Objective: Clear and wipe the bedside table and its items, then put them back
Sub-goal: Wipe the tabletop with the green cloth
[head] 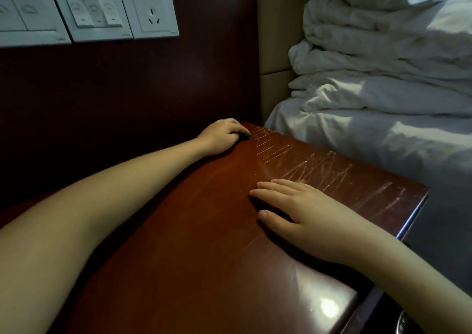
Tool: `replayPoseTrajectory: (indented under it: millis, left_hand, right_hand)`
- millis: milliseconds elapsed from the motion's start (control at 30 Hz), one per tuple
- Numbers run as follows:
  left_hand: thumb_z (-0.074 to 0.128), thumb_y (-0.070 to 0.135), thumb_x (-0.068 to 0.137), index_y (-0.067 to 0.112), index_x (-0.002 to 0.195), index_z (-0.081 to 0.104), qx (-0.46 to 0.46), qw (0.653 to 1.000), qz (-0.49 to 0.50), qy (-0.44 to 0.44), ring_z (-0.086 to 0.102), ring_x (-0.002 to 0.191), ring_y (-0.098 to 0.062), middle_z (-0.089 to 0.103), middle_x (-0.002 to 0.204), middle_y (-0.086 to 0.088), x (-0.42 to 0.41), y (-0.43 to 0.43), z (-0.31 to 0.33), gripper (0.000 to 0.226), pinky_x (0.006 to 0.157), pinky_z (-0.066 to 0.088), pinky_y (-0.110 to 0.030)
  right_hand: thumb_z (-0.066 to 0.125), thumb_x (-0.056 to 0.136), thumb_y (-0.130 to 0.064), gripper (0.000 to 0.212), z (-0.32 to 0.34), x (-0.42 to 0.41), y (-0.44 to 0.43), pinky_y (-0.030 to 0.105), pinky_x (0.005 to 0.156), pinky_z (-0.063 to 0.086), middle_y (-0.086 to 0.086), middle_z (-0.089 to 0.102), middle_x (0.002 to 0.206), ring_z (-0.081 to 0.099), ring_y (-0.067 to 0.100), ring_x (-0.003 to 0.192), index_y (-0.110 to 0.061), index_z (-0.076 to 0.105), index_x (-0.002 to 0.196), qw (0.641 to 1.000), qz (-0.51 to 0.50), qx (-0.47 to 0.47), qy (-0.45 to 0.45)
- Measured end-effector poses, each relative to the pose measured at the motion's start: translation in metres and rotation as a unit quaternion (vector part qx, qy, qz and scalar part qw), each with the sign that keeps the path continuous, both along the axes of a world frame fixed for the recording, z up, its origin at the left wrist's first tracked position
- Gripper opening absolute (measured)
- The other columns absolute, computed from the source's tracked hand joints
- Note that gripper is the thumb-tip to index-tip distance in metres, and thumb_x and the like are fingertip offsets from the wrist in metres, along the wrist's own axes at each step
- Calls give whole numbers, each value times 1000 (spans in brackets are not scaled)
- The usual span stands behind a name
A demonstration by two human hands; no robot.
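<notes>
The bedside table (204,244) has a glossy reddish-brown top with pale scratches along its right side. My left hand (219,137) reaches to the table's far corner by the wall, its fingers curled over a small dark green thing (245,136), most of which is hidden under the hand. My right hand (304,211) lies flat on the tabletop near the middle right, fingers straight and spread, holding nothing. No other items stand on the table.
A dark wood wall panel (115,91) rises behind the table, with white switch plates (94,7) and a socket (150,7) at the top left. A bed with rumpled white bedding (383,78) lies close on the right, against a beige headboard (277,39).
</notes>
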State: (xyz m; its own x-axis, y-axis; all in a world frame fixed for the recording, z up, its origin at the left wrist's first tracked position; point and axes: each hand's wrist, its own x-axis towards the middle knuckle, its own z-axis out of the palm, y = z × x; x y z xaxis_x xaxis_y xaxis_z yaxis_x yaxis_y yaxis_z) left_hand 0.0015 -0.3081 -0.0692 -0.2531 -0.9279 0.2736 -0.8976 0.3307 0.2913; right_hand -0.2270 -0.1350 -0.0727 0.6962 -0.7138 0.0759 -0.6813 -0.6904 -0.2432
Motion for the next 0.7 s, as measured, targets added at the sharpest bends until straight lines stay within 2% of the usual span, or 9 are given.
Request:
replayPoseTrajectory:
  millis: [133, 333, 433, 533, 700]
  left_hand:
    - [41, 10, 93, 21, 124, 62, -8, 999, 50, -14, 44, 125, -18, 50, 134, -1, -6, -27, 0, 39, 102, 36, -32]
    - [39, 10, 89, 26, 127, 59, 6, 994, 104, -22, 45, 125, -24, 48, 138, -4, -12, -58, 0, 45, 101, 41, -38]
    - [38, 11, 88, 28, 127, 59, 12, 993, 111, -23, 42, 128, -25, 45, 140, -3, -14, -66, 0, 46, 102, 40, -42]
    - [39, 9, 88, 27, 126, 59, 13, 993, 113, -12, 44, 127, -24, 48, 139, -3, -16, -70, 1, 47, 101, 40, -38]
    - [38, 7, 87, 28, 121, 62, 13, 995, 97, -4, 45, 126, -22, 49, 138, -1, -17, -70, 2, 47, 102, 40, -37]
  right_hand:
    - [25, 97, -51, 52, -1, 0, 0, 18, 111, 1, -20, 10, 155, 1, 1, 142, -41, 15, 147, 1000, 3, -2, 0]
    - [25, 97, -51, 52, 0, 0, -1, 14, 105, -2, -21, 6, 155, 0, 0, 141, -42, 13, 147, 1000, 4, -3, 2]
    - [24, 97, -51, 52, 0, -1, -1, 14, 105, -3, -21, 5, 155, -2, -1, 141, -42, 12, 147, 1000, 5, 1, 2]
    - [24, 96, -51, 52, -1, -1, -1, 14, 103, -5, -22, 2, 155, -7, 0, 141, -43, 13, 146, 1000, 1, -2, -3]
    - [24, 96, -51, 51, -1, 0, -1, 19, 109, -3, -21, 1, 155, -8, 1, 141, -44, 14, 146, 1000, -4, 1, -4]
